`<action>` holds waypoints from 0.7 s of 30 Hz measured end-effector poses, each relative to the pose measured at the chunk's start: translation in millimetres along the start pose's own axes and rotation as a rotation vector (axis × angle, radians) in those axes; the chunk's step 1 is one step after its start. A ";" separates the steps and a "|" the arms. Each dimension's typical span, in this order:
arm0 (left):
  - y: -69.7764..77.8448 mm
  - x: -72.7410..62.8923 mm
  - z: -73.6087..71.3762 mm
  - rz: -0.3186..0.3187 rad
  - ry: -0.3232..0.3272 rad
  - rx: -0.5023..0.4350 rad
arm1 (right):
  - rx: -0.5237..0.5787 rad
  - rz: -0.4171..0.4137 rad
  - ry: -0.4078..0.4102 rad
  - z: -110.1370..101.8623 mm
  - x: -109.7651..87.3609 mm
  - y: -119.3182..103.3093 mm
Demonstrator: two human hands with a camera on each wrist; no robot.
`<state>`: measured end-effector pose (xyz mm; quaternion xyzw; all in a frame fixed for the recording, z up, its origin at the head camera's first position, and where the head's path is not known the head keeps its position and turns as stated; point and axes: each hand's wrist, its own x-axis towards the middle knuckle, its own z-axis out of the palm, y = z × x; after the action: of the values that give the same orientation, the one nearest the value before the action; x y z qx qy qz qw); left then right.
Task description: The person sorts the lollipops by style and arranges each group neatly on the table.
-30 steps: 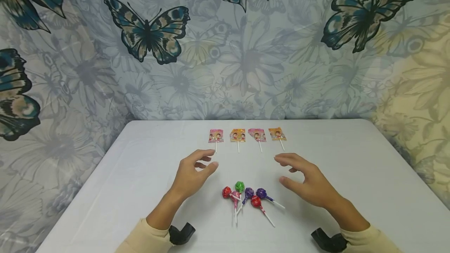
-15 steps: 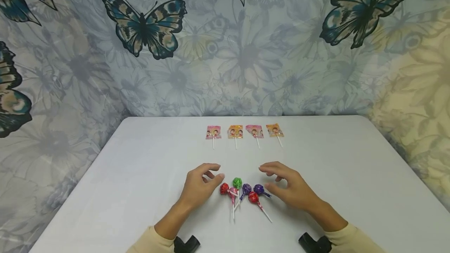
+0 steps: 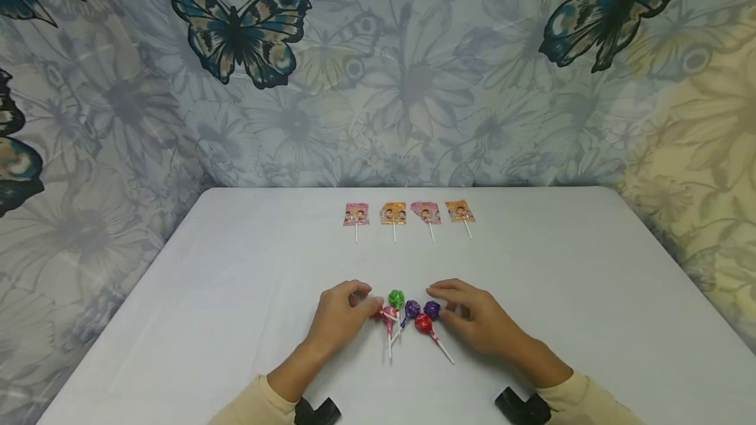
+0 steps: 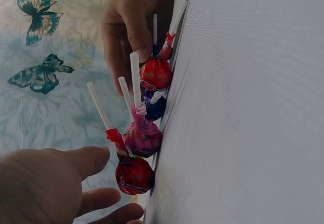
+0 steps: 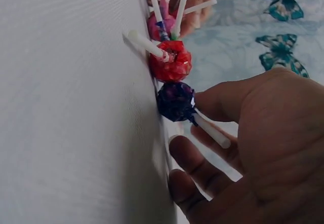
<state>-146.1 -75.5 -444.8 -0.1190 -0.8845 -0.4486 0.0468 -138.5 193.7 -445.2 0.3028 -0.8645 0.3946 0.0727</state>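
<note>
A loose cluster of round wrapped lollipops lies near the front of the white table. My left hand (image 3: 339, 317) is at its left side, thumb and fingers apart beside a red lollipop (image 4: 134, 175), which the hand mostly hides in the head view. At the right side, my right hand (image 3: 481, 320) has its thumb close against a dark purple lollipop (image 5: 176, 101); the fingers stay spread from the thumb. Between the hands are a pink lollipop (image 3: 388, 315), a green one (image 3: 396, 298), another purple one (image 3: 412, 309) and a second red one (image 3: 423, 323).
Several flat-wrapped lollipops stand in a row farther back: a pink packet (image 3: 356, 214), an orange packet (image 3: 393, 213), another pink packet (image 3: 426, 212) and another orange packet (image 3: 460, 210). Behind the white table (image 3: 236, 267) hangs a butterfly-patterned cloth (image 3: 413, 84).
Both hands have come inward and closer to the front, from either side of the cluster to right beside its outer lollipops. The lollipops look unmoved; the head view has tilted down slightly.
</note>
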 end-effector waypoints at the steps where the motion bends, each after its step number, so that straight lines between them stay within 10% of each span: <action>1: 0.2 -0.4 0.5 -0.002 -0.003 0.011 | -0.011 0.013 -0.013 0.1 -0.2 -0.1; 21: 0.1 -0.1 -1.9 0.056 -0.107 0.076 | -0.103 0.007 -0.095 0.7 0.7 -1.1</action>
<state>-146.0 -77.0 -443.6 -0.1654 -0.8986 -0.4060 0.0166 -138.4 192.3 -444.7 0.3139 -0.8873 0.3348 0.0456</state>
